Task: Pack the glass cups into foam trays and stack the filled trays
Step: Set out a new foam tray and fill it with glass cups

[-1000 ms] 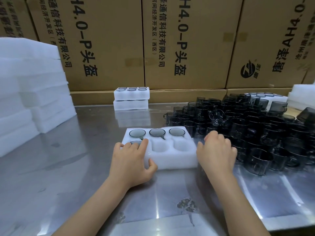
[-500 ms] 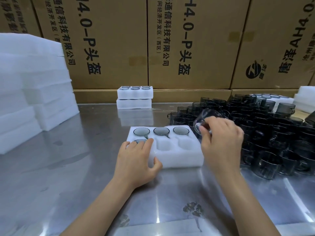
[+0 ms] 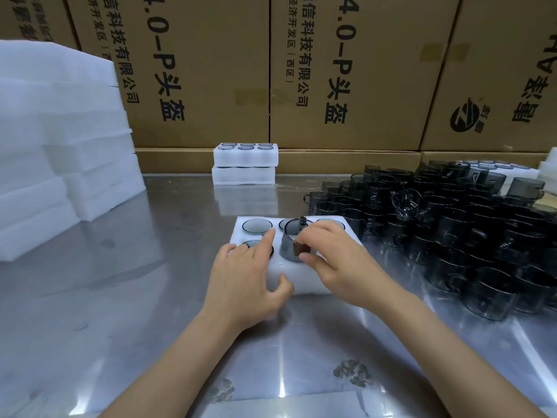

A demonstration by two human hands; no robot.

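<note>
Two hands [image 3: 247, 279] on one foam tray [image 3: 346, 236], and a smoky glass cup [image 3: 291, 241] sits at the middle front pocket.

Right hand [image 3: 340, 260] is pinching that cup by its side, cup upright and standing above the tray's top. Left hand lies with fingers spread over the tray's 7 o'clock corner, thumb against the front wall, index finger pointing toward 12, partly covering a seated cup [image 3: 254, 244]. Back row has cups in it too, like the one at 11 o'clock [image 3: 257, 226]. Tray sits mid bench [image 3: 120, 282]; a big pile of loose cups [image 3: 452, 224] at 3 o'clock, two filled stacked trays [image 3: 244, 162] at 12, blank foam stack [image 3: 57, 140] at 9, cardboard boxes [image 3: 205, 70] behind.
</note>
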